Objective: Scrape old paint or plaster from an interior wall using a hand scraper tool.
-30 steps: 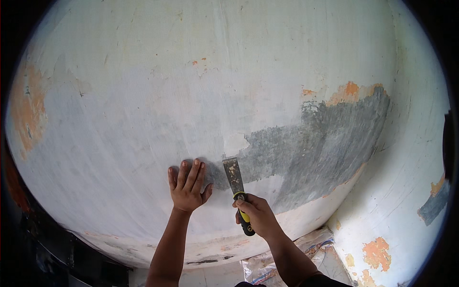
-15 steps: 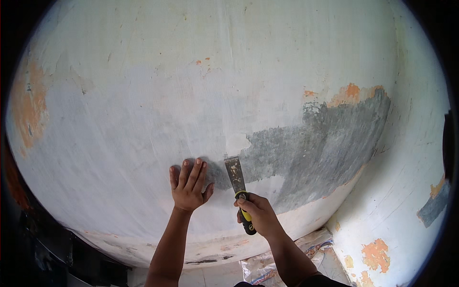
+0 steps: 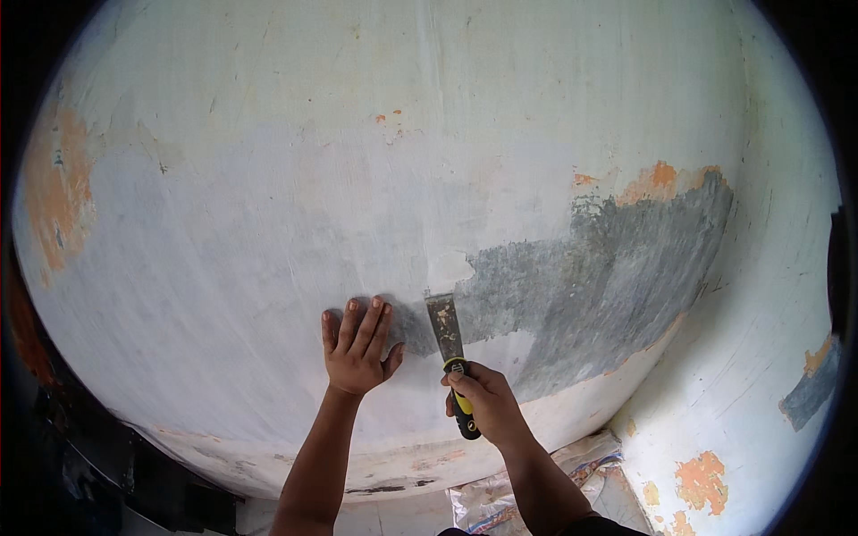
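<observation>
My left hand [image 3: 359, 350] rests palm-down on the pale wall [image 3: 232, 250], fingers spread over the edge of a grey smudge left of centre. Just to its right, my right hand [image 3: 483, 397] grips the black and yellow handle of a putty knife [image 3: 444, 322]. The knife's flecked metal blade points up, its tip at the border of a dark grey stripped patch [image 3: 581, 295], just below a small white flake [image 3: 451, 266]. Whether the blade is pressed on the wall is hard to tell.
A side wall [image 3: 751, 339] with peeling orange and grey spots meets the main wall at the right. Orange peeled areas [image 3: 63, 188] show at far left. Crumpled plastic sacking [image 3: 483, 505] lies on tiled floor [image 3: 393, 516] below. Dark glossy objects [image 3: 170, 482] stand at lower left.
The whole view has shifted slightly, with the wall, both hands and the knife appearing a little further right. Their positions on the wall look almost the same.
</observation>
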{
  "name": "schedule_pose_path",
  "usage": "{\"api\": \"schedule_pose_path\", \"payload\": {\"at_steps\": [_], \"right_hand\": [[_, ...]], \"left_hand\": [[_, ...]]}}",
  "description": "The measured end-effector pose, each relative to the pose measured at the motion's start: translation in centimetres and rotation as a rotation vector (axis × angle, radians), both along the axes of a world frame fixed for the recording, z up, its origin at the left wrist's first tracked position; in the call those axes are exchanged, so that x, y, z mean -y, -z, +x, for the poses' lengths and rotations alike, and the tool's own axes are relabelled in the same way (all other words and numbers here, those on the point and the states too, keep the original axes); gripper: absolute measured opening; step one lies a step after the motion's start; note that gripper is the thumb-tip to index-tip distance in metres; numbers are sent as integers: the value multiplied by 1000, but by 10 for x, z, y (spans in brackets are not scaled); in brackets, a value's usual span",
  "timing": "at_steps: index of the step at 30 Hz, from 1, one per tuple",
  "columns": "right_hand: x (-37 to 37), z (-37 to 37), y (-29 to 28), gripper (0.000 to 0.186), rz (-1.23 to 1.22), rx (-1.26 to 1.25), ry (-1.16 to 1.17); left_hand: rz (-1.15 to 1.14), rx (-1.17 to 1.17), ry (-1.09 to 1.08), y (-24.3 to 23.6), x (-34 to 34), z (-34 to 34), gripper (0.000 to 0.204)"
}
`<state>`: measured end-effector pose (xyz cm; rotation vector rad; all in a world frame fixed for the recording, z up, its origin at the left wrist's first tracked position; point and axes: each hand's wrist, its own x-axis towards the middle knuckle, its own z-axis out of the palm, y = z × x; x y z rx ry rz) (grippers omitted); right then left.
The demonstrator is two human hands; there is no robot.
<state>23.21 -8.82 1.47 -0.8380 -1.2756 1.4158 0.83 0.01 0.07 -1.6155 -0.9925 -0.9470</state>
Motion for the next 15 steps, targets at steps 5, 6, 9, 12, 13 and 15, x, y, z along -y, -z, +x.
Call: {"api": "schedule_pose_path", "payload": {"at_steps": [5,6,9,12,13,15], "right_hand": [[0,-2,4,24,14,-11,-12],[0,0,3,23,13,-9,-15],[-1,2,-1,23,14,-23,-8],[0,5,-1,24,5,-20,-7],[0,6,-1,23,-6,-1,-14],[0,6,-2,23,-14,17,-20]], "left_hand": [[-3,4,-6,-1,1,1,51],[2,1,1,-1,0,1,51],[-3,3,-1,0,1,0,51],[-12,8,-5,-1,1,0,51],[-13,10,0,-1,1,0,51],[-2,8,3,0,0,1,50]]}}
